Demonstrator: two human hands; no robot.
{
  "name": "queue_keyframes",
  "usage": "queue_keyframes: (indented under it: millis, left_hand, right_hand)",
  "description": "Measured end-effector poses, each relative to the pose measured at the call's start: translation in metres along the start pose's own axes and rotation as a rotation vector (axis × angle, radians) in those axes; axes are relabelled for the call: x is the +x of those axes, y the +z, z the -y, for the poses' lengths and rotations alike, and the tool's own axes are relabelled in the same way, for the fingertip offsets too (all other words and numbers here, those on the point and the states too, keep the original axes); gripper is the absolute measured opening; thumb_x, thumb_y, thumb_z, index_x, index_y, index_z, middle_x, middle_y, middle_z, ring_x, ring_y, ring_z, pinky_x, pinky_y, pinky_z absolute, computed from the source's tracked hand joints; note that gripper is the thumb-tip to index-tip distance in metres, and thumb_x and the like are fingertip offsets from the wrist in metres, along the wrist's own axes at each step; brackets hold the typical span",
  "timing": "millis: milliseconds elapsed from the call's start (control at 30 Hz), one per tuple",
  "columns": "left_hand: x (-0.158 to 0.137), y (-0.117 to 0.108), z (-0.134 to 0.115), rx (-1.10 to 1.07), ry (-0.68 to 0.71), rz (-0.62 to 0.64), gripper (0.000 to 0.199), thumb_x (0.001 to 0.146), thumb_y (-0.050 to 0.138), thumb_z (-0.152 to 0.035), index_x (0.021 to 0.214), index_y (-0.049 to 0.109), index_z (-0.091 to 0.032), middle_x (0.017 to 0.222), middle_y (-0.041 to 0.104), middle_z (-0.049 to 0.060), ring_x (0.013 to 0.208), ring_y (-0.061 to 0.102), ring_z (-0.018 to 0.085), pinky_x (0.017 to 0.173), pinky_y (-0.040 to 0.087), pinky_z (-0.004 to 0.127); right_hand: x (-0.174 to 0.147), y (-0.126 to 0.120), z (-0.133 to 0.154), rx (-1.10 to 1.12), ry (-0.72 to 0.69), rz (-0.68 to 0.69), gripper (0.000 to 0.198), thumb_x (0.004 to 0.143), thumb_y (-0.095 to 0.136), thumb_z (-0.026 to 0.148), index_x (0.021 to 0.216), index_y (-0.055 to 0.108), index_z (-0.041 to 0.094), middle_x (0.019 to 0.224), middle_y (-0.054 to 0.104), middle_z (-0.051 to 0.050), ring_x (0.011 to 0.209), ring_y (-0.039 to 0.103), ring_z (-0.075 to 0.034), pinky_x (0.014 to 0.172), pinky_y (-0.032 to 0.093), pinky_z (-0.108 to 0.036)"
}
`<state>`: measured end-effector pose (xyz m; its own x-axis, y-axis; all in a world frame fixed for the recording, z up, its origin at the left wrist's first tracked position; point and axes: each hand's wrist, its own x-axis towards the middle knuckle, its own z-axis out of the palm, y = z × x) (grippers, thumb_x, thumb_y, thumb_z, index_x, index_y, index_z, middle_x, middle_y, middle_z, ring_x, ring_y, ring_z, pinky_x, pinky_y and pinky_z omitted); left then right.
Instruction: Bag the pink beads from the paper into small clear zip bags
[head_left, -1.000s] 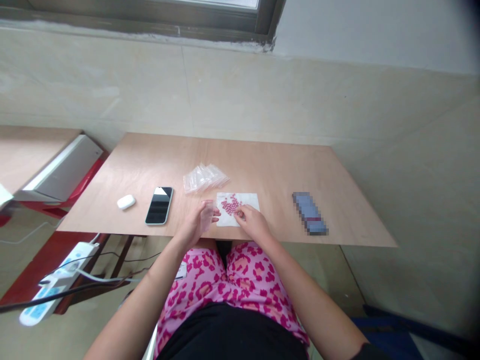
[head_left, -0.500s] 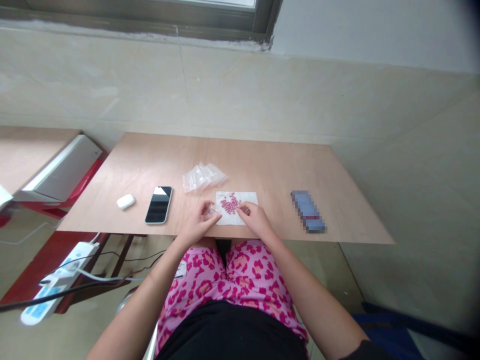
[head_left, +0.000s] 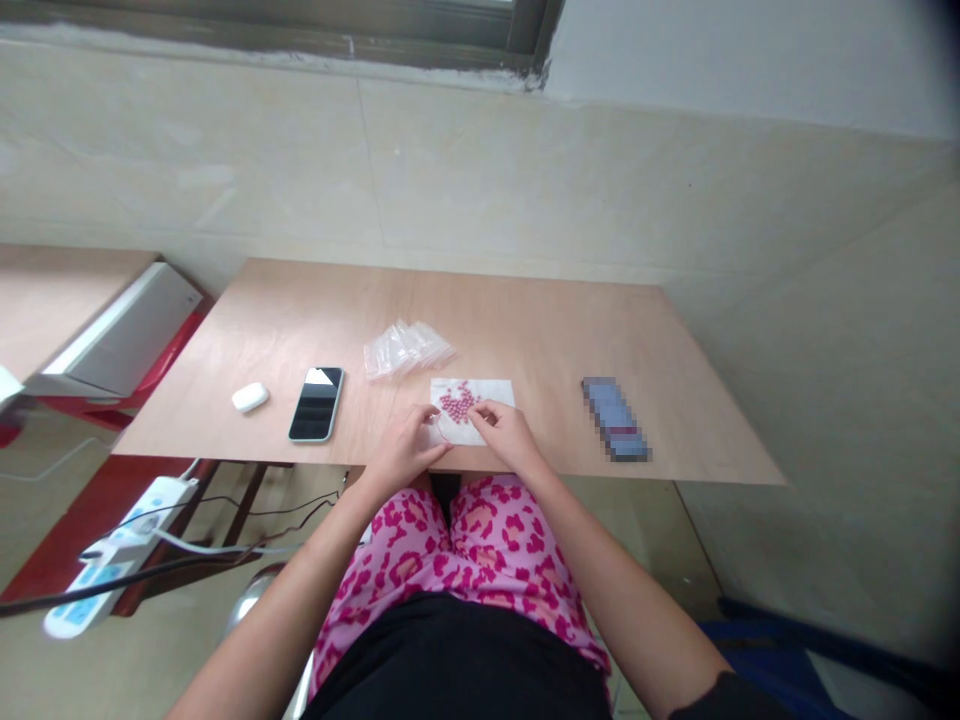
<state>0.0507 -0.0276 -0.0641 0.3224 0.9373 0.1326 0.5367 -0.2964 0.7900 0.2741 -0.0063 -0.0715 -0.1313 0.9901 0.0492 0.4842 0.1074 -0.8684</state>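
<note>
Many small pink beads lie in a loose heap on a white sheet of paper near the table's front edge. At the sheet's left side my left hand is closed on a small clear plastic bag, its mouth turned toward the beads. My right hand reaches in from the right, thumb and fingertips pinched together at the edge of the heap. What sits between those fingertips is too small to make out. Behind the sheet lies a stack of clear plastic bags.
On the wooden table a phone and a white earbud case lie to the left. A blurred-out phone-shaped object lies to the right. Below the left edge hangs a power strip with cables.
My left hand has moved slightly right with the bag, closer to the beads. My right hand has shifted a little left, its fingertips now at the heap. The view has tilted slightly.
</note>
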Motion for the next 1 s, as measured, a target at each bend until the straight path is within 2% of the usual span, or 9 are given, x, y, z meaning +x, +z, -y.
queue_keyframes:
  millis: [67,200,333,500,667,800,867,1000]
  left_hand:
    - [0.0,0.0,0.001,0.001,-0.005,-0.002,0.048,0.085,0.076,-0.036,0.125,0.055,-0.022,0.119,0.066,0.01,0.111,0.064,0.029,0.097,0.05,0.045]
    - [0.0,0.002,0.002,0.012,-0.007,0.008,0.048,0.085,0.076,-0.037,0.125,0.055,-0.022,0.121,0.065,0.011,0.112,0.063,0.03,0.097,0.05,0.046]
    - [0.0,0.003,0.003,0.01,-0.001,0.029,0.048,0.085,0.076,-0.037,0.126,0.055,-0.023,0.119,0.066,0.012,0.112,0.063,0.031,0.097,0.05,0.047]
    - [0.0,0.003,0.003,0.024,0.005,0.033,0.047,0.085,0.075,-0.037,0.125,0.055,-0.023,0.118,0.065,0.011,0.112,0.063,0.031,0.096,0.05,0.048]
    - [0.0,0.004,0.005,0.045,-0.022,0.023,0.047,0.084,0.075,-0.036,0.125,0.056,-0.021,0.12,0.065,0.013,0.111,0.063,0.032,0.093,0.051,0.046]
    - [0.0,0.006,0.006,0.043,-0.016,0.03,0.046,0.085,0.075,-0.036,0.124,0.056,-0.022,0.116,0.066,0.012,0.109,0.063,0.031,0.092,0.052,0.045]
    - [0.0,0.006,0.006,0.055,-0.014,0.025,0.046,0.086,0.074,-0.037,0.125,0.055,-0.022,0.116,0.066,0.012,0.109,0.063,0.031,0.092,0.051,0.045]
    - [0.0,0.005,0.008,0.072,-0.011,0.023,0.045,0.086,0.074,-0.035,0.125,0.055,-0.022,0.116,0.065,0.011,0.107,0.063,0.031,0.092,0.051,0.046]
  right_hand:
    - [0.002,-0.001,-0.008,-0.111,-0.013,-0.033,0.016,0.093,0.062,0.03,0.09,0.074,0.02,0.085,0.074,-0.004,0.074,0.065,-0.018,0.071,0.048,-0.028]
    - [0.001,0.006,-0.011,-0.312,-0.041,-0.013,0.007,0.089,0.066,0.025,0.09,0.072,0.02,0.087,0.073,-0.005,0.078,0.065,-0.019,0.074,0.047,-0.028]
    - [-0.001,0.012,-0.01,-0.389,-0.058,0.0,0.008,0.092,0.064,0.026,0.089,0.07,0.021,0.089,0.072,-0.006,0.081,0.064,-0.019,0.075,0.046,-0.028]
    - [0.001,0.009,-0.015,-0.361,-0.055,-0.019,0.008,0.09,0.063,0.022,0.088,0.071,0.021,0.09,0.072,-0.006,0.082,0.065,-0.019,0.077,0.047,-0.028]
    - [0.001,0.008,-0.008,-0.119,0.013,-0.068,0.015,0.092,0.061,0.028,0.09,0.072,0.02,0.082,0.073,-0.004,0.072,0.065,-0.018,0.069,0.049,-0.028]
    - [-0.003,0.015,0.005,0.0,-0.042,0.027,0.017,0.093,0.062,0.033,0.094,0.074,0.021,0.09,0.076,-0.004,0.071,0.065,-0.017,0.07,0.051,-0.028]
    - [-0.004,0.015,0.006,-0.017,-0.063,0.049,0.016,0.093,0.063,0.033,0.096,0.075,0.022,0.094,0.076,-0.004,0.072,0.065,-0.017,0.071,0.051,-0.028]
    - [-0.003,0.014,0.0,-0.185,-0.072,-0.007,0.014,0.094,0.062,0.026,0.097,0.074,0.021,0.093,0.074,-0.005,0.076,0.065,-0.018,0.075,0.05,-0.03]
